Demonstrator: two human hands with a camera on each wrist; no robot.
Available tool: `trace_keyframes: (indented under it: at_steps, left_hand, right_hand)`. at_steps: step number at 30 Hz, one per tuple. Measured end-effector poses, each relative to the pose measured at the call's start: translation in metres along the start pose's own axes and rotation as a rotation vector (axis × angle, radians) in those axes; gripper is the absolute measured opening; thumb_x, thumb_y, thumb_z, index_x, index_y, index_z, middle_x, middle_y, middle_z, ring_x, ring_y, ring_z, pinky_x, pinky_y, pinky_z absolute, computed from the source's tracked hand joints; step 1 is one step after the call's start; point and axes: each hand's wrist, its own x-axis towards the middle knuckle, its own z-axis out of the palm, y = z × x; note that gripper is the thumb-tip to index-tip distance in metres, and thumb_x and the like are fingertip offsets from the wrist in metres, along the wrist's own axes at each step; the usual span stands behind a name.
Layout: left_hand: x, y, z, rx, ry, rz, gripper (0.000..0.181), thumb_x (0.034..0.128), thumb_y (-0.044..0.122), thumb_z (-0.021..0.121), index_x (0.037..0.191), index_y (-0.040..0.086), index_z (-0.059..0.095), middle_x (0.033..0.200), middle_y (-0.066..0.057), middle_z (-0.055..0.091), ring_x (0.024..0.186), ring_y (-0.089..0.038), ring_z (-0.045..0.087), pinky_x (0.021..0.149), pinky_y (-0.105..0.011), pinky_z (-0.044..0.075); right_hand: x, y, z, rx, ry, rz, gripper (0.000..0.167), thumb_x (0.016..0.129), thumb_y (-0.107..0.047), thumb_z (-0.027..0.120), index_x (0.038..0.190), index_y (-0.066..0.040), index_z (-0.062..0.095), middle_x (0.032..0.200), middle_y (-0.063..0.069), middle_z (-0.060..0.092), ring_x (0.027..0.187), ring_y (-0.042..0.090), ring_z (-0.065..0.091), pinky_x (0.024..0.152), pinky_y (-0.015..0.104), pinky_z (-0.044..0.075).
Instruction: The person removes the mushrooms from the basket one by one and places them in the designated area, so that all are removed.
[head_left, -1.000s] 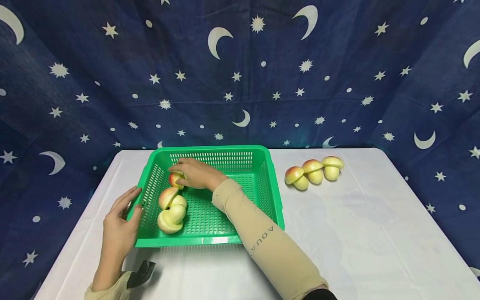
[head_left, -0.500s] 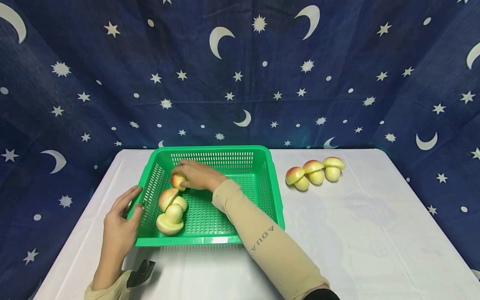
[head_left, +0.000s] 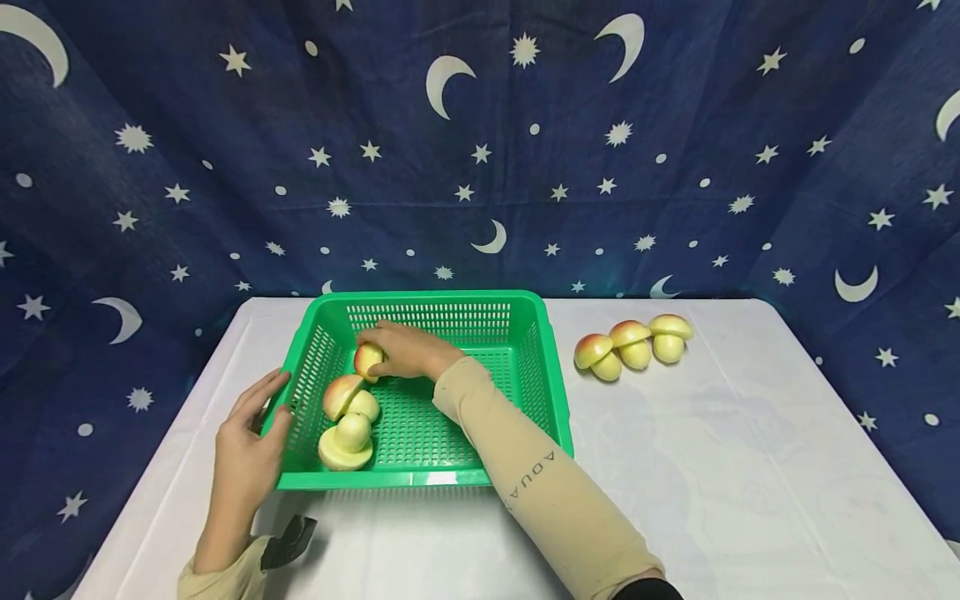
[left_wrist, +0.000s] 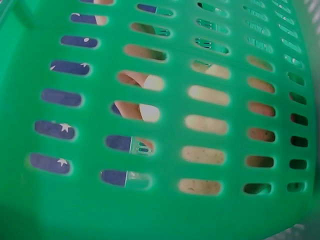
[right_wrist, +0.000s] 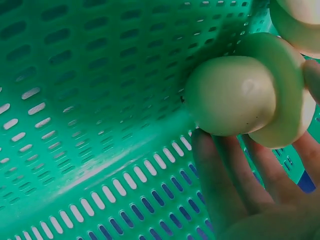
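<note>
In the head view a green plastic basket (head_left: 420,479) stands on the table. My right hand (head_left: 412,350) is inside its back left part and grips a yellow mushroom with a reddish cap (head_left: 367,361). Seen from the right wrist, fingers and thumb surround that mushroom (right_wrist: 230,95), its rounded stem towards the camera. Two more mushrooms lie along the left wall: a red-capped one (head_left: 342,396) on its side, and a paler one (head_left: 347,454) with its stem upward. My left hand (head_left: 247,454) touches the basket's left rim with fairly straight fingers; the left wrist view shows only basket wall.
Outside the basket, to its right, three similar mushrooms (head_left: 633,344) lie in a row on the white tablecloth (head_left: 720,467). A dark blue curtain (head_left: 480,150) with moons and stars hangs behind the table.
My right hand has shifted slightly right with the mushroom it grips. The nearest mushroom in the basket has tipped so its stem points upward. The left hand has stayed at the rim.
</note>
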Motion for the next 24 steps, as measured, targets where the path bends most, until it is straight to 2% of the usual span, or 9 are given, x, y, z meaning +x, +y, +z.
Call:
trace_keyframes:
  at_steps: [9,15,19,24]
  left_hand:
    - [0.0,0.0,-0.001,-0.006,-0.005,-0.018,0.041,0.0964,0.001,0.052,0.136,0.007,0.061,0.145,-0.008,0.052,0.129,0.002,0.045,0.101,-0.003,0.035]
    - [0.0,-0.001,-0.001,-0.018,-0.018,-0.017,0.042,0.0979,0.005,0.05,0.139,0.009,0.059,0.148,-0.01,0.049,0.134,-0.004,0.044,0.103,-0.004,0.034]
    - [0.0,-0.001,0.0,-0.01,-0.022,-0.023,0.042,0.0981,0.005,0.05,0.139,0.009,0.058,0.148,-0.009,0.049,0.136,-0.008,0.044,0.102,-0.004,0.034]
    - [0.0,0.0,0.0,-0.007,-0.016,-0.028,0.042,0.0975,0.004,0.05,0.138,0.009,0.06,0.147,-0.01,0.05,0.134,-0.007,0.045,0.101,-0.004,0.035]
  right_hand:
    - [-0.003,0.003,-0.002,0.005,-0.001,-0.021,0.045,0.096,-0.032,0.066,0.136,-0.014,0.056,0.119,0.004,0.057,0.1,0.013,0.053,0.085,0.023,0.047]
    - [-0.011,0.002,-0.011,-0.028,0.029,0.008,0.041,0.096,-0.031,0.064,0.132,-0.013,0.058,0.116,0.006,0.056,0.096,0.014,0.053,0.083,0.026,0.048]
    - [-0.016,-0.004,-0.019,-0.051,0.06,0.005,0.036,0.096,-0.032,0.064,0.128,-0.015,0.059,0.112,0.004,0.054,0.089,0.014,0.054,0.079,0.025,0.048]
    - [-0.023,-0.016,-0.028,-0.077,0.097,-0.034,0.038,0.097,-0.033,0.063,0.129,-0.014,0.057,0.11,0.004,0.052,0.086,0.014,0.054,0.075,0.024,0.048]
